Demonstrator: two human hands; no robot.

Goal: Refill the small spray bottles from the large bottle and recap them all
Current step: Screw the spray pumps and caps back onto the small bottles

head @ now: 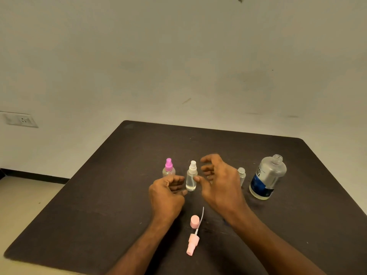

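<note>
Dark table by pale wall | mid-frame: pink-capped spray bottle and white-capped spray bottle recapped | uncapped small bottle and open large bottle right | pink sprayer head loose, lower centre | left hand, right hand empty, flanking white-capped bottle.

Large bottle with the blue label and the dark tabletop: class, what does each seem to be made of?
Large clear bottle with blue label: probably glossy transparent plastic, since pale liquid shows through; glass is possible. Dark brown tabletop: matte, faintly scuffed, perhaps laminate or wood; uncertain.
</note>
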